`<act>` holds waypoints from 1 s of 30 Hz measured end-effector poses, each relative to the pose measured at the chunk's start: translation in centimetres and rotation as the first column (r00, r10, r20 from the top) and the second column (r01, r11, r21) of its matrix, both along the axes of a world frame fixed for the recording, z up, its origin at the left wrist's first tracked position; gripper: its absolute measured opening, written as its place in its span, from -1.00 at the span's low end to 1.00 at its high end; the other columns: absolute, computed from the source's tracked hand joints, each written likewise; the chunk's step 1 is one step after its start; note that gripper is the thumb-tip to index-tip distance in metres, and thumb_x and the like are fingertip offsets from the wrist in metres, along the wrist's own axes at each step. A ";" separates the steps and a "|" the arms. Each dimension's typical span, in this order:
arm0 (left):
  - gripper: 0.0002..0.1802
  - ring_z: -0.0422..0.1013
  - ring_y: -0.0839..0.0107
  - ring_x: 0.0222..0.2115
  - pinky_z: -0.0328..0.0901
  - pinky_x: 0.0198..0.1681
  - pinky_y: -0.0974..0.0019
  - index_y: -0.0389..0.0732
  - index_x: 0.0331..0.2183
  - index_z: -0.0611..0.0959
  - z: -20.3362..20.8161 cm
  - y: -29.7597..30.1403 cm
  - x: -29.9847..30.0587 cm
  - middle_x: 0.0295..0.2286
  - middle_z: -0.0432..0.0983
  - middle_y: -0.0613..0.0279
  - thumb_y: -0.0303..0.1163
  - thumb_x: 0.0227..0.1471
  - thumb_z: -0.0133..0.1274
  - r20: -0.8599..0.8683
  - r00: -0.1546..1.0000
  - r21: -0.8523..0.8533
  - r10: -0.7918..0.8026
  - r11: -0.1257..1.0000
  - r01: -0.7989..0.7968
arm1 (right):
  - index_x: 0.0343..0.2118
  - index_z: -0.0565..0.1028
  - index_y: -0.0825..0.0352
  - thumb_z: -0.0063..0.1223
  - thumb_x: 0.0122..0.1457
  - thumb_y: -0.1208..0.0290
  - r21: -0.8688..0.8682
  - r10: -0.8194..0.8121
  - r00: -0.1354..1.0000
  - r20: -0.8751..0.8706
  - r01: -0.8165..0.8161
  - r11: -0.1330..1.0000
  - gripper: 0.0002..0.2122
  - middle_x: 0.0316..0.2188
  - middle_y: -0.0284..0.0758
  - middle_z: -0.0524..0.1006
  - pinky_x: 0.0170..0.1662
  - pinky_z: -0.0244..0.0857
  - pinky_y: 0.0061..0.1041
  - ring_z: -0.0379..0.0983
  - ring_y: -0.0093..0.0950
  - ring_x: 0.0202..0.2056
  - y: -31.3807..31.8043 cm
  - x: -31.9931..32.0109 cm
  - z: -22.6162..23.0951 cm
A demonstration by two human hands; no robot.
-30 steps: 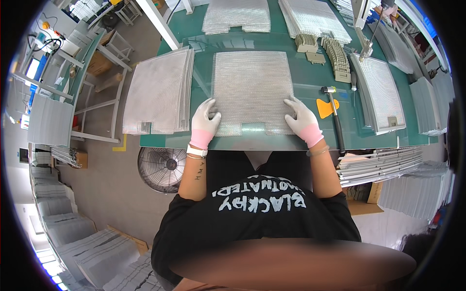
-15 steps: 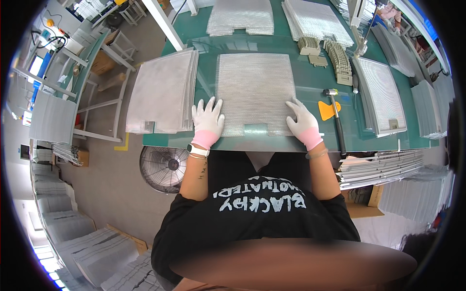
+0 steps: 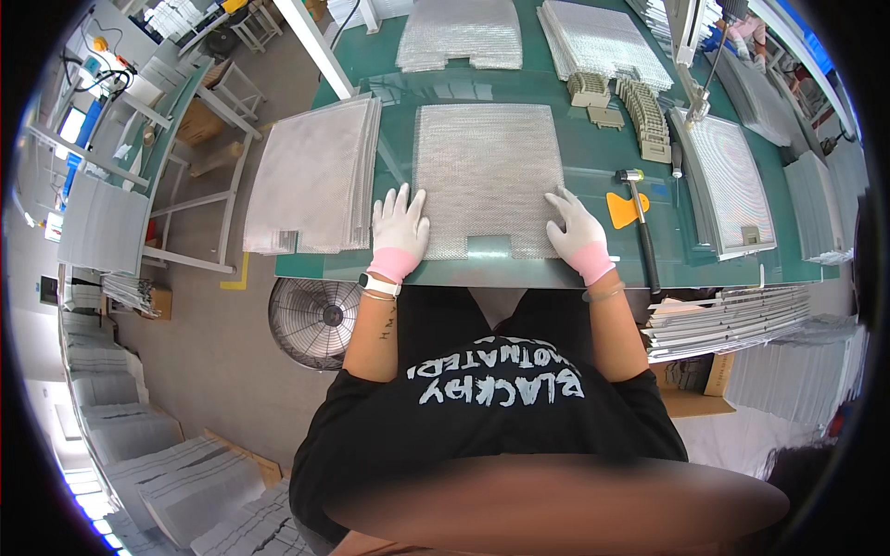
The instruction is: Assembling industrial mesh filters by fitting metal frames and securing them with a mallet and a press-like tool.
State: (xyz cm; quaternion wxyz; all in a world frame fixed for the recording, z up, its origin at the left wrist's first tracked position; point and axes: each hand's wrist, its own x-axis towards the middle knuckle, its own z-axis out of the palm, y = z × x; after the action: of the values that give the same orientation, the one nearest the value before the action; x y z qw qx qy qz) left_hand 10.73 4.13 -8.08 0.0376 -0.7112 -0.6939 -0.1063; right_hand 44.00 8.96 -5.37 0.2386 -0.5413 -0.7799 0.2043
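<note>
A silvery mesh panel with a notch in its near edge lies flat on the green table in front of me. My left hand, in a white glove with a pink cuff, rests at the panel's near left side, fingers stretched out. At the near right side my right hand, gloved alike, touches the edge with its fingertips, thumb held apart. Neither hand grips anything. Left of my left hand lies a stack of pale mesh panels. An orange scraper and a hammer lie right of my right hand.
Beige plastic clips and a screwdriver lie at the back right, beside framed mesh panels. More mesh stacks stand along the far side. A floor fan stands below the table's front edge. Another person is at the far right.
My left hand's fingers have drawn slightly closer together. The panel and my right hand have hardly moved. At the far right, the other person's arm shows more.
</note>
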 end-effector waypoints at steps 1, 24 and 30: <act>-0.39 0.09 -0.07 0.25 -0.07 0.32 -0.15 -0.07 0.22 0.37 0.0 0.0 0.0 0.22 0.21 -0.04 -0.19 0.13 -0.08 0.004 1.000 0.005 0.000 1.000 0.000 | 0.12 0.45 0.18 0.04 0.11 0.33 0.011 0.001 1.000 0.006 -0.001 1.000 -0.55 0.23 -0.10 0.33 0.15 0.31 -0.30 0.35 -0.14 0.15 0.0 0.0 0.0; -0.33 0.26 -0.01 0.18 0.17 0.24 0.08 -0.31 0.05 0.53 1.4 -1.1 -0.5 0.19 0.28 -0.12 -0.32 -0.15 0.27 0.501 0.854 0.125 -0.143 0.988 0.092 | 0.08 0.49 0.22 0.02 0.06 0.42 -0.010 0.018 0.994 -0.110 -0.020 1.000 -0.55 0.20 -0.11 0.37 0.19 0.26 -0.33 0.34 -0.15 0.17 0.5 0.6 -0.2; -0.34 0.21 -0.03 0.20 0.12 0.27 0.02 -0.26 0.04 0.56 0.7 -1.1 -0.7 0.17 0.31 -0.07 -0.24 -0.15 0.27 0.402 0.908 0.134 -0.119 0.989 0.071 | 0.08 0.49 0.21 0.02 0.05 0.43 0.033 0.019 0.996 -0.089 -0.016 0.999 -0.55 0.20 -0.15 0.38 0.18 0.28 -0.34 0.35 -0.17 0.16 0.2 0.4 -0.3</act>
State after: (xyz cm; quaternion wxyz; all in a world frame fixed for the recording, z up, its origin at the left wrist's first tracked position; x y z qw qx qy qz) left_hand 10.01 2.99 -7.36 -0.0722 -0.7027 -0.6436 -0.2945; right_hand 44.43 9.15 -5.63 0.2803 -0.5207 -0.7764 0.2179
